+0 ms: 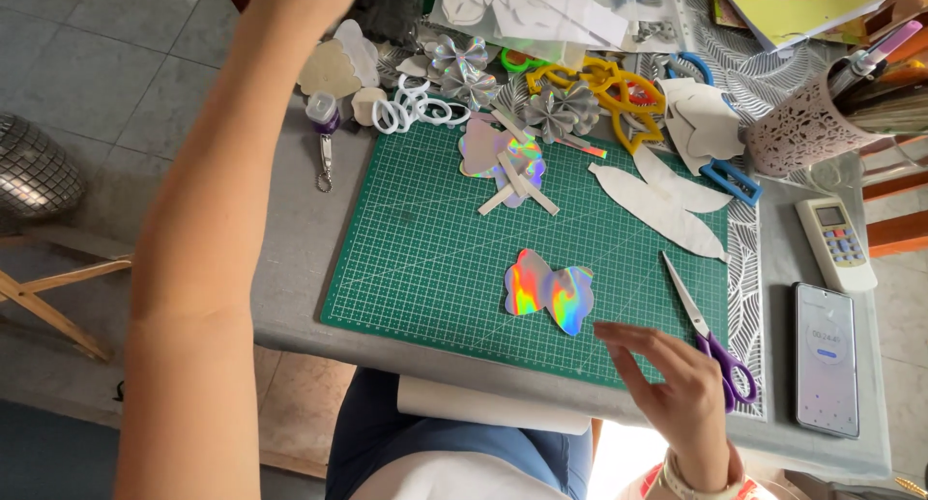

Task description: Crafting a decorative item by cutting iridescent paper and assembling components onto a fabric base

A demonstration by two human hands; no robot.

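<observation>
The right hand (677,384), low and right of centre in the frame, hovers over the near edge of the green cutting mat (416,258), fingers loosely spread and holding nothing. Just up and left of its fingertips, the holographic bow-shaped cutout (549,291) lies flat on the mat, apart from the hand. The piece looks thin, light and glossy; it would probably slide under a fingertip and crease if pinched hard, so a lobe edge, lifted with a fingernail, seems the best place to take hold. Purple-handled scissors (710,341) lie closed just right of the hand, blades pointing up the frame.

The left forearm (203,220) rises along the left side; its hand runs off the top edge, so its grip cannot be told.

Containers: a pink perforated cup (797,133), upper right, leans and holds pens and tools. A clear plastic sleeve (551,12), top centre, holds white paper shapes.

White petal-shaped cutouts (667,205) lie in the upper right of the mat. A remote control (836,241) and a phone (826,360) rest at the right edge.
</observation>
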